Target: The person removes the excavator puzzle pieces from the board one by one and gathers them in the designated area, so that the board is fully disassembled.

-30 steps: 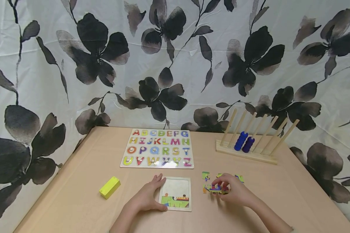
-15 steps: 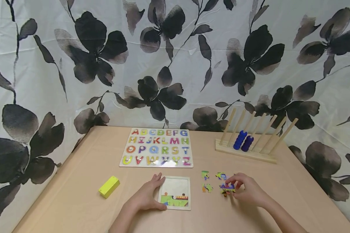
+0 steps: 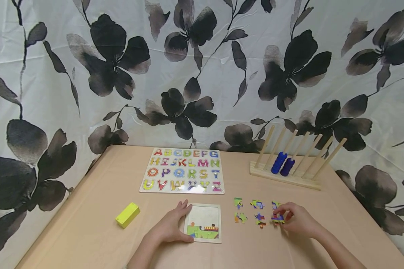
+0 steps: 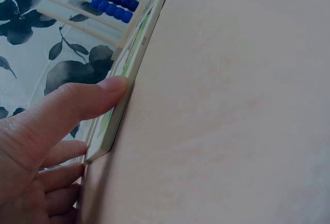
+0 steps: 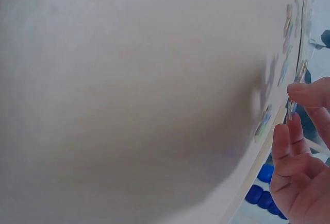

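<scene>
My left hand [image 3: 170, 226] grips the left side of a small framed jigsaw tray [image 3: 203, 213], its thumb at the near edge and fingers at the far left corner. Joined green pieces [image 3: 203, 233] fill the tray's lower part; the upper part shows bare backing. To the right, my right hand [image 3: 297, 220] pinches a colourful jigsaw piece [image 3: 277, 219] between thumb and fingers; in the right wrist view that piece [image 5: 290, 110] is edge-on. Several loose pieces [image 3: 240, 217] lie in two rows between tray and hand, one [image 3: 276, 204] just beyond the fingertips.
An alphabet board [image 3: 181, 171] lies behind the tray. At the back right stands a wooden peg rack [image 3: 286, 179] with blue beads [image 3: 278, 163] on two pegs. A yellow block [image 3: 128, 215] lies left of the left hand. A floral curtain [image 3: 235, 74] hangs behind the table.
My right hand has moved right with the pinched piece, uncovering the loose pieces it was over. The left hand and the tray have stayed in place.
</scene>
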The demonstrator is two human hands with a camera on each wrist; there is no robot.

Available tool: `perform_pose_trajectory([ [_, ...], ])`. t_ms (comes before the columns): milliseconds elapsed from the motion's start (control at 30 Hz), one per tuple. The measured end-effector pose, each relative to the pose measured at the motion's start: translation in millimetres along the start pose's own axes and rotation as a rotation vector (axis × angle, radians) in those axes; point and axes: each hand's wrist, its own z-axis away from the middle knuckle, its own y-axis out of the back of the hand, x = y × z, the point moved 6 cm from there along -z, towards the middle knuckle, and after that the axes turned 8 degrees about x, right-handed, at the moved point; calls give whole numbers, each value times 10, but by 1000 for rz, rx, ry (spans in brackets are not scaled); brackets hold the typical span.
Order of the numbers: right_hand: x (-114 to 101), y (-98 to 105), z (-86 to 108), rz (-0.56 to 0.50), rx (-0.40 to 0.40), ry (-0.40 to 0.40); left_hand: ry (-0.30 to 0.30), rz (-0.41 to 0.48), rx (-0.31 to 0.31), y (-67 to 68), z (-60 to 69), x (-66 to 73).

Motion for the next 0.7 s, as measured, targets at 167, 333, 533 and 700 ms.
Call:
perform_pose_trajectory([
  [167, 74, -9, 1, -5, -30, -10, 0, -1, 1, 5, 7, 6],
  [333, 108, -20, -1, -20, -50, -3, 3, 4, -2, 7, 9, 16],
  [533, 142, -39, -8, -21, -63, -2, 4, 0, -2, 10, 12, 23],
  [700, 184, -50, -12, -20, -77, -20, 0, 4, -2, 8, 17, 35],
])
